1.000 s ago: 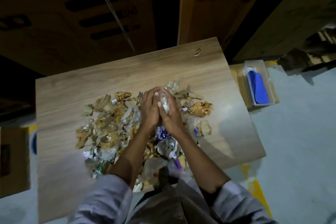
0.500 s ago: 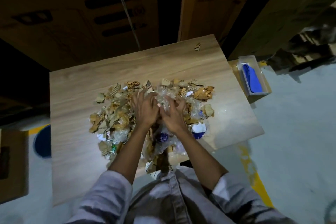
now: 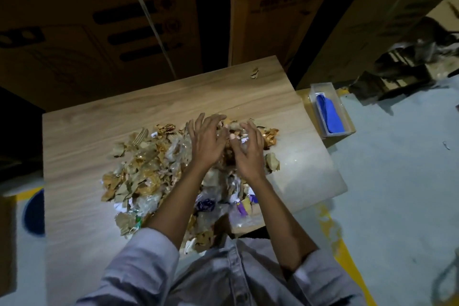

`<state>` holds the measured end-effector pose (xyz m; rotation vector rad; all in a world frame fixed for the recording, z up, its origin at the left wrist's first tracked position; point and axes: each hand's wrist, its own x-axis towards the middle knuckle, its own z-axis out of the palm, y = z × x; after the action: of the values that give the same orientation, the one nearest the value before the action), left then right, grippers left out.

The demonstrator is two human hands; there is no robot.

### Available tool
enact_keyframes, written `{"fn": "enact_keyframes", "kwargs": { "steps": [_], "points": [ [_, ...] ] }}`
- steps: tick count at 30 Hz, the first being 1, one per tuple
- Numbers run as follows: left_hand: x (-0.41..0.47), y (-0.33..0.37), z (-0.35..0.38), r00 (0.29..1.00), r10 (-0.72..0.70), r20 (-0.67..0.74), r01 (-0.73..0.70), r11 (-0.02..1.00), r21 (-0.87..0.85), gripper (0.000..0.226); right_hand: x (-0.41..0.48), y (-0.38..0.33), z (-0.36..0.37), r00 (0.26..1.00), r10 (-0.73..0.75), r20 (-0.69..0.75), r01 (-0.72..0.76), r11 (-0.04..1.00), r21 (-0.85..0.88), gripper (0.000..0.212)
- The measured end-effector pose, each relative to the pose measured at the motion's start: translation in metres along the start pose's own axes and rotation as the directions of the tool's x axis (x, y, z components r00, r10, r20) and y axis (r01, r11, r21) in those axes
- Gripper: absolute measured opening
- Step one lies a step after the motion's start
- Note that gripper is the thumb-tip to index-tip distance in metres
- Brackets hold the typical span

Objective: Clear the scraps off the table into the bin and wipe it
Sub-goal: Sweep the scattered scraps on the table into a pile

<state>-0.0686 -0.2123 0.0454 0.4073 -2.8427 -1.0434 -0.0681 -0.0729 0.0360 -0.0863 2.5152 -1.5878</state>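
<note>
Scraps [image 3: 144, 171]: loose heap of torn card, crinkly clear film and foil wrappers on the table [image 3: 94, 131]. The heap runs from under both sets of fingers back past the wrists to the near edge, w/ the bulk left of the left hand [image 3: 206, 144]. That hand's fingers [image 3: 203, 126] are splayed, nearly straight, lying over the far rim of the heap. Right hand [image 3: 249, 156] is just beside it, fingers splayed & bent claw-like onto the scraps. Neither is grasping anything I can see: released, raking posture. One stray bit [image 3: 254, 74] lies well beyond the fingertips, near the table's far edge.

Handling, my guess: v. light, limp, not fragile. The film is slippery and small bits will drop through gaps. Better to cup from both outer sides & squeeze, or drag flat-palmed to the edge, than to pinch piece by piece.

Containers: clear plastic box [image 3: 323, 88] right of the right-hand fingers, off the table on a lower surface, holds a blue cloth [image 3: 330, 114], prob. the wipe. Blue rounded shape [image 3: 34, 211] on the floor, far left of the left-hand fingers: bin or not, can't tell; contents hidden.
</note>
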Motion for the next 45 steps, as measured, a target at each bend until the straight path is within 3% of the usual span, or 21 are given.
{"fn": "enact_keyframes", "kwargs": {
  "steps": [6,10,13,18,25,29,35,40,45],
  "points": [
    [0.070,0.037,0.039,0.984,-0.056,0.167,0.078,0.989,-0.125,0.045,0.064,0.023,-0.039,0.995,0.060,-0.078,-0.056,0.997,0.050,0.039],
    [0.125,0.051,0.070,0.972,-0.119,0.202,0.156,0.971,-0.179,0.050,0.125,0.040,-0.055,0.990,0.084,-0.113,-0.077,0.995,0.070,0.033],
    [0.169,0.054,0.089,0.965,-0.150,0.214,0.190,0.966,-0.177,0.041,0.181,0.054,-0.064,0.993,0.069,-0.101,-0.064,0.996,0.055,0.033],
    [0.223,0.050,0.106,0.947,-0.226,0.229,0.269,0.946,-0.179,0.048,0.280,0.072,-0.061,0.996,-0.032,0.087,0.046,0.987,-0.156,0.044],
    [0.241,0.035,0.123,0.924,-0.259,0.281,0.316,0.932,-0.178,0.053,0.357,0.082,-0.036,0.916,-0.051,0.398,0.237,0.869,-0.434,0.063],
    [0.229,0.036,0.119,0.905,-0.278,0.321,0.344,0.924,-0.169,0.051,0.333,0.102,-0.039,0.868,-0.056,0.494,0.308,0.841,-0.445,0.066],
    [0.183,0.032,0.101,0.865,-0.280,0.417,0.453,0.793,-0.408,0.053,0.227,0.128,-0.068,0.832,-0.044,0.553,0.236,0.930,-0.281,0.065],
    [0.129,0.017,0.085,0.857,-0.254,0.449,0.457,0.778,-0.432,0.049,0.155,0.137,-0.083,0.893,-0.074,0.443,0.126,0.988,-0.089,0.044],
    [0.096,0.003,0.077,0.853,-0.296,0.429,0.429,0.866,-0.257,0.054,0.098,0.126,-0.077,0.958,0.048,0.284,-0.086,0.989,0.123,0.044]
  ]
}}
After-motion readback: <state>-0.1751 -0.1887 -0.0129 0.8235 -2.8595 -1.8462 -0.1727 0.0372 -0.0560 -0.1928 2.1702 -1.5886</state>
